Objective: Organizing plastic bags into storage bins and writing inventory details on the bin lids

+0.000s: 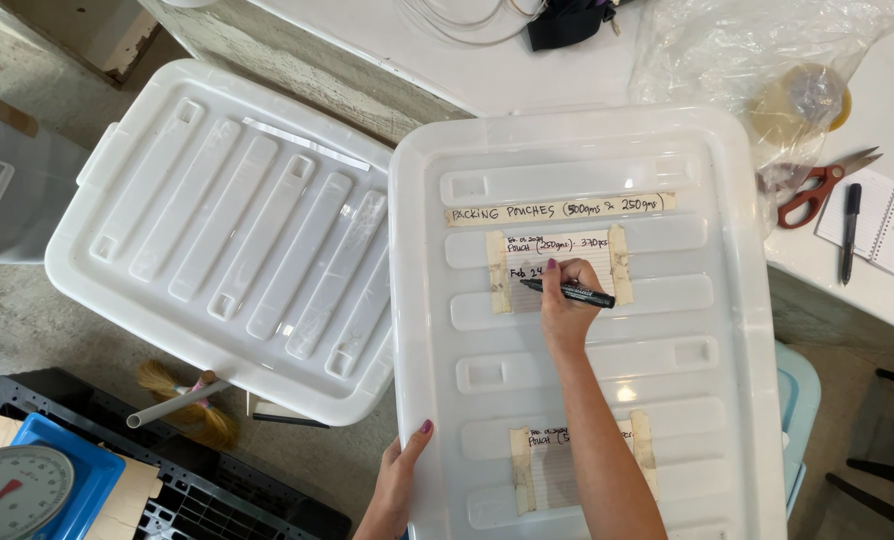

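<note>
My right hand [567, 300] grips a black marker [572, 292], its tip touching a lined paper label [587, 250] taped with masking tape to a large white plastic bin lid [737, 330]. My left hand [399, 478] holds the lid's near left edge, thumb on top. A strip of masking tape with handwriting [559, 209] sits above the label. A second taped paper label [542, 465] lies lower on the lid, partly hidden by my right forearm.
Another white bin lid [227, 230] lies to the left. Orange-handled scissors [817, 185], a black pen [850, 232], a spiral notebook [887, 228] and a clear plastic bag with a tape roll [797, 95] sit on the white table. A dial scale [17, 490] stands bottom left beside a small broom [182, 405].
</note>
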